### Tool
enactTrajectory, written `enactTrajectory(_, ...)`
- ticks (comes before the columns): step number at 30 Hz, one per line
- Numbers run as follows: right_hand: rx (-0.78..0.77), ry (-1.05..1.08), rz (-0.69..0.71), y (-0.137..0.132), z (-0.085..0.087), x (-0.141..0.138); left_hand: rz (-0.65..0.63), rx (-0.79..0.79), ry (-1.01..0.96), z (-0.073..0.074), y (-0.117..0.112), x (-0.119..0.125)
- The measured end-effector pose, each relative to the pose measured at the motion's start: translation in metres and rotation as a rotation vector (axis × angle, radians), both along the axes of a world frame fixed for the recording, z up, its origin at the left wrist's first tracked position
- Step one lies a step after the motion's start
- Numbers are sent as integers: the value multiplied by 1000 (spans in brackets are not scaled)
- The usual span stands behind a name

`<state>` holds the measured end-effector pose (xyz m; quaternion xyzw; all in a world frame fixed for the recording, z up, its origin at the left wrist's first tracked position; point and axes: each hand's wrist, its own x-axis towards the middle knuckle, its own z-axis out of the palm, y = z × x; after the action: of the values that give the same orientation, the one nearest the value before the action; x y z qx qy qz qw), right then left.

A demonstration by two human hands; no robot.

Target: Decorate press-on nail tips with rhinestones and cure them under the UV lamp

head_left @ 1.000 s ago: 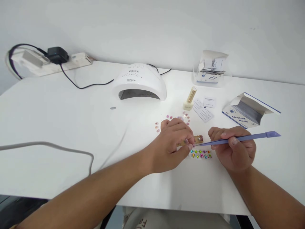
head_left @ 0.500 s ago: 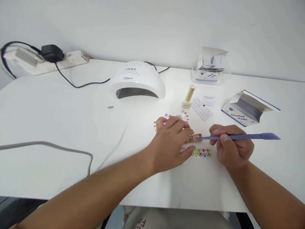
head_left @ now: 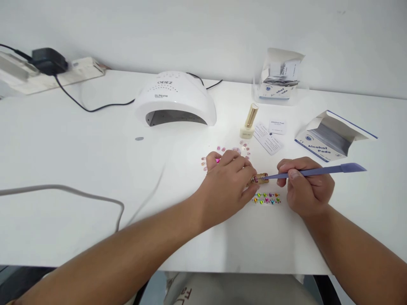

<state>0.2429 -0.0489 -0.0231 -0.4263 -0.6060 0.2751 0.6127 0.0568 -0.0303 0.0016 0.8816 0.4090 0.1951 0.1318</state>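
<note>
While curling, the left hand (head_left: 227, 182) is holding a narrow golden strip (head_left: 261, 181). The right hand (head_left: 308, 184) is gripping a slim purple tool (head_left: 327, 170).

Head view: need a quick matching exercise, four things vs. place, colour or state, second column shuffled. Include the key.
Column 1
1. Pointed tool
2. Nail lamp
3. Polish bottle
4. Rhinestones

Column 2
A. Standing, with a gold-coloured cap
B. Multicoloured, laid out in rows
C. Held in the right hand, thin end directed at the gold-coloured strip
D. White and domed, with a dark opening at the front

Pairs: 1-C, 2-D, 3-A, 4-B
</note>
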Motion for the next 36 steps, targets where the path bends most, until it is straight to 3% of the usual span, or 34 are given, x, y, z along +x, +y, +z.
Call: enactTrajectory(36,-22,-44,-4,-1,0,1,-1,10,-20,-3,1,1)
